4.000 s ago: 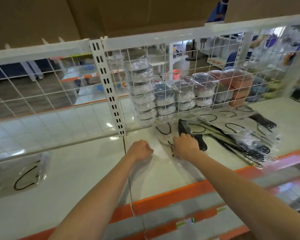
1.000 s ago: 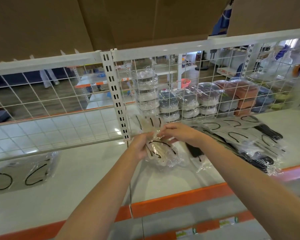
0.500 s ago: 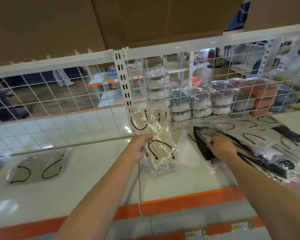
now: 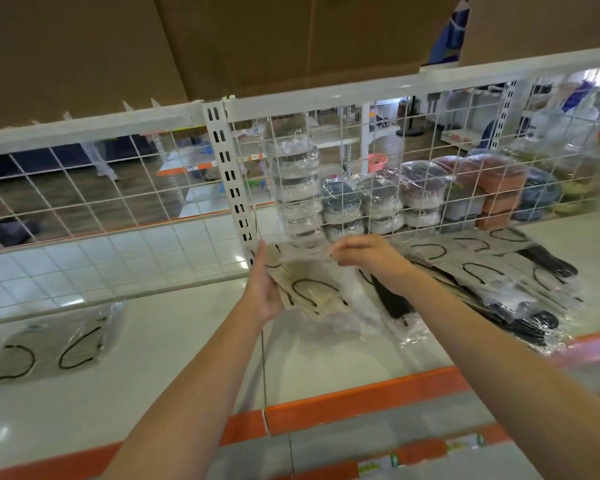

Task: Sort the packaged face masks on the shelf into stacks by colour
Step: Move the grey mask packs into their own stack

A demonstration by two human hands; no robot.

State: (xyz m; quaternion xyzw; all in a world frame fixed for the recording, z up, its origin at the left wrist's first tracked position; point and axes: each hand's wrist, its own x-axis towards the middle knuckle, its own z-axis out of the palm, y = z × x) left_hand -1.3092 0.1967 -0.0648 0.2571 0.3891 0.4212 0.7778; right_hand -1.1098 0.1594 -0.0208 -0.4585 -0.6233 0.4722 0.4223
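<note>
- My left hand [image 4: 262, 289] grips a bunch of beige masks [image 4: 309, 292] in clear packs, thumb up along the bunch's left edge, held above the shelf [image 4: 174, 362] just in front of the slotted upright [image 4: 230, 188].
- My right hand [image 4: 364, 252] is closed in a pinch on the top pack's upper edge, fingertips [image 4: 335, 255] at its right corner, close to the wire grid [image 4: 430, 161].
- A black mask [image 4: 392, 301] in its pack lies on the shelf under my right wrist, just beside the beige bunch.
- Mixed pile of masks [image 4: 520, 282], beige and black, fills the shelf's right side; its front packs reach close to the orange front edge [image 4: 361, 393].
- Far left: beige pack w/ black loops [image 4: 45, 344] lies flat, well apart from my hands.
- Bare shelf btwn that pack and my left arm; more bare surface in front of the bunch, out to the orange edge.
- Behind the grid: wrapped bowls [image 4: 340, 206], stacked.
</note>
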